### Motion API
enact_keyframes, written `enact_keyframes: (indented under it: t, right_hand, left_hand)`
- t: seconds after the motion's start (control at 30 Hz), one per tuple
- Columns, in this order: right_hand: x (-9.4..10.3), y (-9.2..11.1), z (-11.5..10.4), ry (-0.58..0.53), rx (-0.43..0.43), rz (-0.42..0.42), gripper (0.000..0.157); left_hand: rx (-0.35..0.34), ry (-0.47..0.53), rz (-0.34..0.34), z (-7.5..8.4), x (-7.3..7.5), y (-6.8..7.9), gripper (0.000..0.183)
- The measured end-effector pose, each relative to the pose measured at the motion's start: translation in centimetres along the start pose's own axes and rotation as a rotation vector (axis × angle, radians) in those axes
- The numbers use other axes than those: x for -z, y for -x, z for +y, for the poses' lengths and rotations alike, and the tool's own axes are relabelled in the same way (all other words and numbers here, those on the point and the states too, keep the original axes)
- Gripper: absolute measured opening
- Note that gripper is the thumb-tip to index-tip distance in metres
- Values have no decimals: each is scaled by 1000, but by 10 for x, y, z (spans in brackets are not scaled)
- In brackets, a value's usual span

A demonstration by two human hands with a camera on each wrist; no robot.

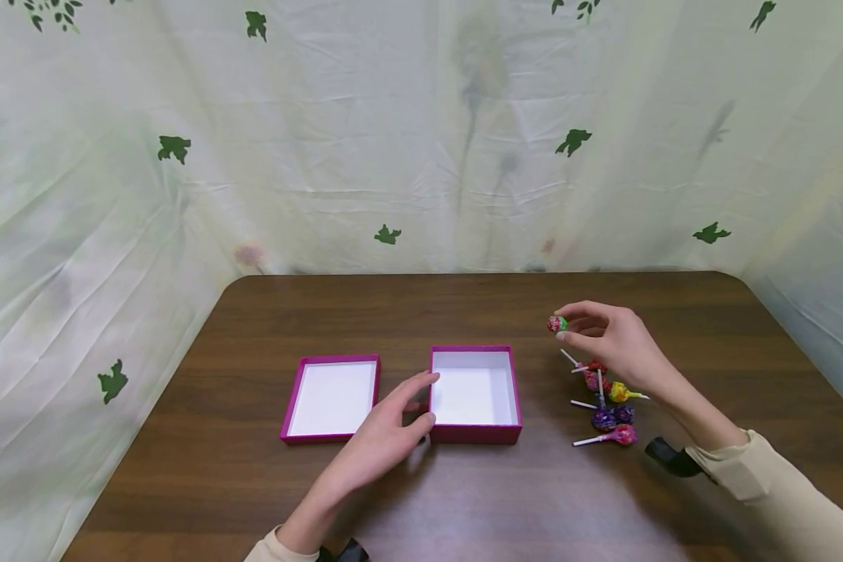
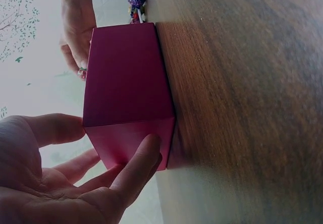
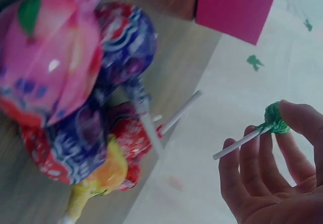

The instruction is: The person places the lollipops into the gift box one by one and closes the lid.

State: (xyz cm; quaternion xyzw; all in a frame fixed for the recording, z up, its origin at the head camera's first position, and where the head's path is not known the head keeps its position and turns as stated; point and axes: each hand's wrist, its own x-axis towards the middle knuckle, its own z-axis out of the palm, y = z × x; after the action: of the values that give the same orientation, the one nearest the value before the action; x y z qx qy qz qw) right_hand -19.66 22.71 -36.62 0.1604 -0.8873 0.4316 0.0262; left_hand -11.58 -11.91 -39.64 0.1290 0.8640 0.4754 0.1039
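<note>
My right hand (image 1: 614, 339) pinches a green-wrapped lollipop (image 3: 276, 118) by its head, raised over the table behind the candy pile. In the right wrist view its white stick points out to the left. A magenta box (image 1: 474, 434) with a white inside stands open-topped at the centre. Against its left side rests my left hand (image 1: 389, 433), fingers extended, fingertips at the side and rim. The left wrist view shows those fingers (image 2: 146, 151) along the box's end wall. Several wrapped lollipops (image 1: 604, 420), purple, pink, red and yellow, lie heaped right of the box.
A shallow magenta lid (image 1: 330, 398) lies left of the box, white inside facing up. Everything stands on a brown wooden table (image 1: 204, 468). A pale curtain (image 1: 337, 140) with green leaf shapes hangs behind the table's far edge.
</note>
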Motion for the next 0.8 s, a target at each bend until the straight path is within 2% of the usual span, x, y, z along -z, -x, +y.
enact_keyframes:
  t: [0.13,0.33,0.57,0.8]
  right_hand:
    - [-4,4,-8,-16,28,-10,22]
    - [-13,8,-20,-25,23,-12,23]
    - [-24,11,-34,-58,47,-11,24]
    - [-38,12,-47,-51,81,-30,27]
  left_hand:
    - [2,6,5,0,0,0,52]
    - [-6,25,19,0,-1,0,52]
    - [43,67,20,0,-1,0,54]
    - [58,83,25,0,-2,-1,54]
